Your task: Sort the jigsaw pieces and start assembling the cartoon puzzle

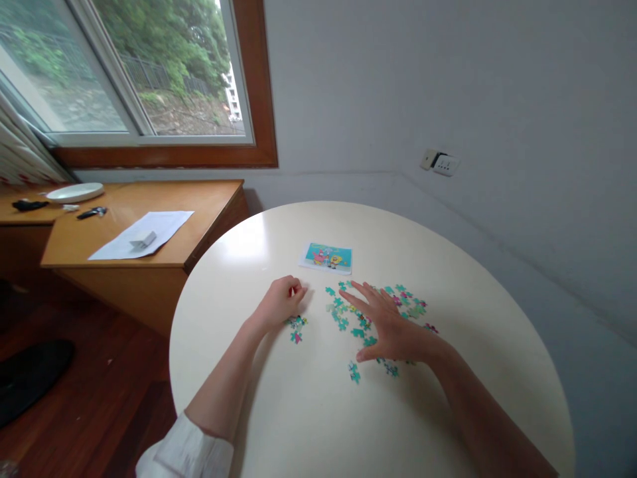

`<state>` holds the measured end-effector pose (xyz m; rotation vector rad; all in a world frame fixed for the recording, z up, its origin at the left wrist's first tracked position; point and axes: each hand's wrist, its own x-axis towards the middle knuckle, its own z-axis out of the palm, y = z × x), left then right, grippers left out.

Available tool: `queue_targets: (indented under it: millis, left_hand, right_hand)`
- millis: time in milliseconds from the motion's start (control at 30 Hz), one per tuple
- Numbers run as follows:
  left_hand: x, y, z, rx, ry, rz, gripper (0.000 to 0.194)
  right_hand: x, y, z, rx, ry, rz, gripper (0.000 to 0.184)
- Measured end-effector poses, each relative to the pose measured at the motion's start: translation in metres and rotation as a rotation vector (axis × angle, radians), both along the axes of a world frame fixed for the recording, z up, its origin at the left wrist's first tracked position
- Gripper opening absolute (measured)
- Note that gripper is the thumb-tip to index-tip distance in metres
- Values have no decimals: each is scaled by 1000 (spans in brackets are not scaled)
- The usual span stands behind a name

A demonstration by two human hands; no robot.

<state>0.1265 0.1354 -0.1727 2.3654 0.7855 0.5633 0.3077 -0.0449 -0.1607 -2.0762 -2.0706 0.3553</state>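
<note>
My right hand (385, 322) is spread open, palm down, over a loose spread of jigsaw puzzle pieces (342, 323), mostly teal with some pink and yellow. It hides part of them. To the left, my left hand (281, 300) has its fingers curled together low over the white table; what they hold, if anything, cannot be made out. Just below that hand lies a small group of puzzle pieces (297, 337), one with pink on it. Beyond both hands, a picture card (328, 258) with a pink and a yellow cartoon figure on teal lies flat.
Everything lies on a round white table (318, 425). A wooden desk (213, 206) at the left bears a white sheet (169, 229), a small white block (142, 239) and a white dish (75, 192). Behind the table is a wall with a socket (446, 164).
</note>
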Motion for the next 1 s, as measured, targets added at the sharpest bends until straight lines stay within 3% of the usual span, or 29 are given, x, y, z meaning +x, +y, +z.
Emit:
queue_targets:
  millis: [133,333,400,567,667,767,867,1000]
  left_hand:
    - [0,0,-1,21,-39,41,27]
    - [2,-8,8,111,-100,131,24]
    - [2,-23,18,151,-74,135,26]
    - [-16,-99,37,343,83,-150,32]
    - [-36,-146,28,447,224,-309,50]
    - [-53,-168,9,490,359,-392,62]
    - [-60,-163,-6,538,409,-373,64]
    - [-60,-140,-15,598,437,-277,65]
  right_hand:
    - [-4,0,-4,-36,10,30,103]
    - [-22,7,-12,71,15,22,87]
    - [-22,10,-14,142,26,-30,75]
    - [-1,18,-23,408,79,-290,44]
    - [12,22,-29,541,84,-406,37]
    - [17,25,-35,610,84,-422,33]
    - [16,26,-38,625,92,-404,32]
    - [14,27,-40,609,109,-398,32]
